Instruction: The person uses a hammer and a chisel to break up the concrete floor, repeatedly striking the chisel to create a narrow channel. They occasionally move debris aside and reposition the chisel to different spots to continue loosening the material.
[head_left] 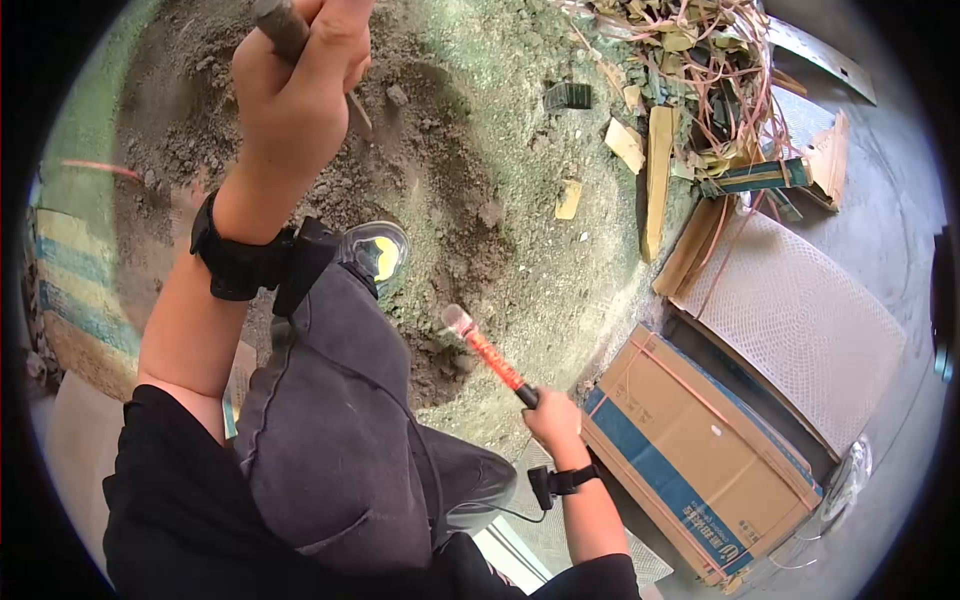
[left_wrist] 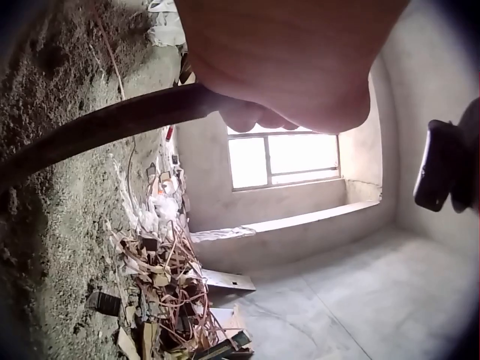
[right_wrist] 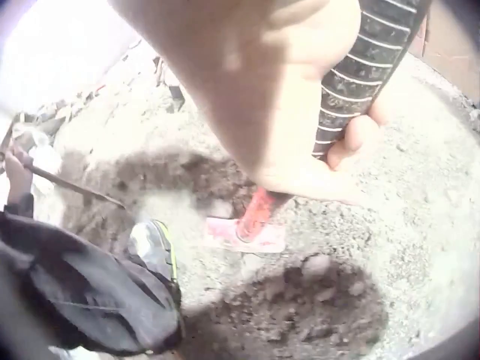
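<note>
My left hand [head_left: 300,110] is raised at the upper left of the head view, fingers curled round a dark rod [head_left: 280,28]. The rod's lower part slants down over loose soil [head_left: 440,180]; the left wrist view shows the dark bar [left_wrist: 97,127] running out from the hand. Lower down, my right hand [head_left: 555,425] grips a hammer [head_left: 490,355] by its black ribbed handle, seen close in the right wrist view. Its red shaft leads to a pale reddish head [right_wrist: 244,234], held over the broken ground. A shoe [head_left: 375,255] stands between the two hands.
A cardboard box [head_left: 700,450] with pink straps lies at the right, beside a patterned pale panel [head_left: 790,320]. Tangled straps and scraps [head_left: 715,80] are heaped at the top right. A wooden strip [head_left: 658,185] and a small dark block [head_left: 568,96] lie nearby.
</note>
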